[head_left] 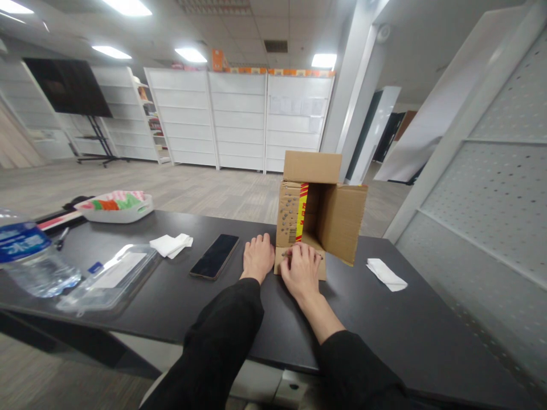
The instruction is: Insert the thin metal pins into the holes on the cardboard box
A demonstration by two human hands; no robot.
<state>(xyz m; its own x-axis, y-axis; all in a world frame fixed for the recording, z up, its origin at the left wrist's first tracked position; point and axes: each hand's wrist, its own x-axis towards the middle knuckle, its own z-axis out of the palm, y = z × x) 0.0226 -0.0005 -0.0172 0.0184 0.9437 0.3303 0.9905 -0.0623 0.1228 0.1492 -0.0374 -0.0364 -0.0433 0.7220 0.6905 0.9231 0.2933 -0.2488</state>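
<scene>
An open cardboard box point(288, 219) stands on the dark table, its hollow side facing me and its flaps spread up, right and down. My right hand point(301, 267) is closed over the lower flap in front of the opening. Between its fingers is a thin, stick-like thing point(284, 254), mostly hidden. Beside the box's lower left corner, my left hand point(258, 256) rests palm down on the table with its fingers curled in. Nothing shows in that hand, and its fingertips are hidden. Grey dots and a yellow-red label point(302, 206) mark the box's left part.
Left of my hands lie a phone point(215, 256), a folded tissue point(171, 245) and a clear plastic case point(115, 276). A water bottle point(34, 256) and a white basket point(117, 208) are farther left. Another tissue point(386, 274) lies right, near a perforated panel point(482, 199).
</scene>
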